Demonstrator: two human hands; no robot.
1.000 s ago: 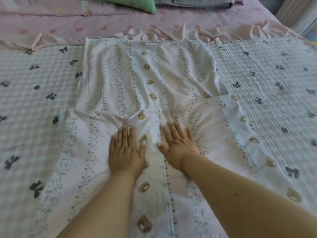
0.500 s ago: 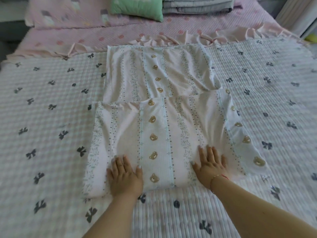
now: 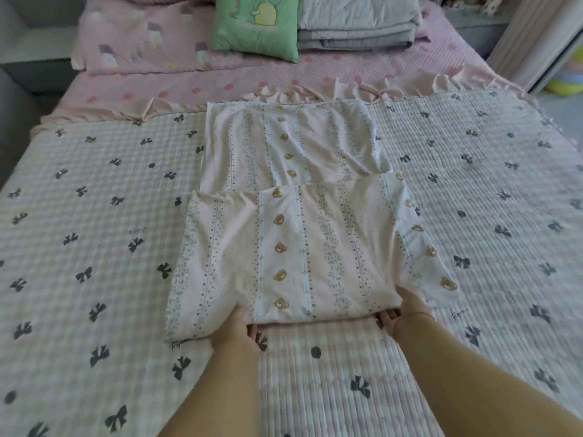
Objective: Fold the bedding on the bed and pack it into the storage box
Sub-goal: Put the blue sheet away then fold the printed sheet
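Kneeling at the foot of the bed, I hook my left hand [image 3: 235,326] and right hand [image 3: 407,310] under the near edge of the half-folded bear-print sheet [image 3: 293,247], fingers tucked beneath the cloth and thumbs on top, pinching both ends so that, as I judge it, the next fold lifts evenly. The sheet lies centred on the bow-print quilt [image 3: 94,247]; beyond it sit a green cushion [image 3: 255,23] and folded grey blankets [image 3: 356,23]. No storage box shows.
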